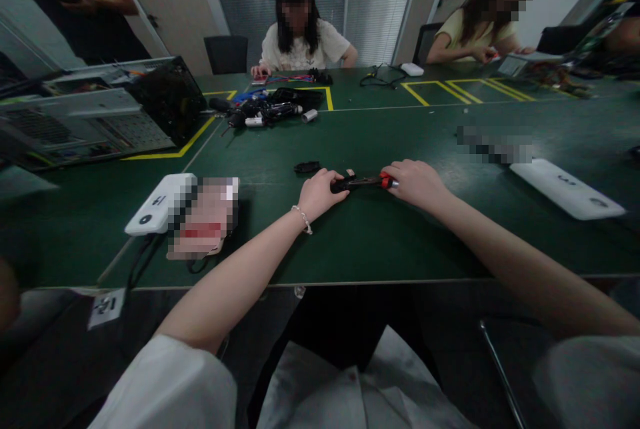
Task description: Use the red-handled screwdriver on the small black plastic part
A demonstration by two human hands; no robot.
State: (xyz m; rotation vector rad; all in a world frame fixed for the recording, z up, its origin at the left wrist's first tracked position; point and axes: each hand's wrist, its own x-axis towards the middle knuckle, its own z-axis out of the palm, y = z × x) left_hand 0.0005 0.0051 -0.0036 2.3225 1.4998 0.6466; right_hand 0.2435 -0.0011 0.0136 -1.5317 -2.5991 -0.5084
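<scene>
Over the green table in front of me, my left hand (321,193) pinches a small black part (342,185) between thumb and fingers. My right hand (416,181) is closed on a slim red-and-black tool (386,180), which looks like a screwdriver. Its dark length points left and meets the black part; the exact contact is too small to make out. Just beyond my left hand lies a loose black plastic piece (307,167). A small pale piece (350,173) shows right behind the black part.
A heap of black cables and adapters (270,109) lies farther back, near an opened computer case (100,115) at the left. White power banks (163,203) lie left, beside a phone (206,219), and right (567,189). People sit across the table (390,229).
</scene>
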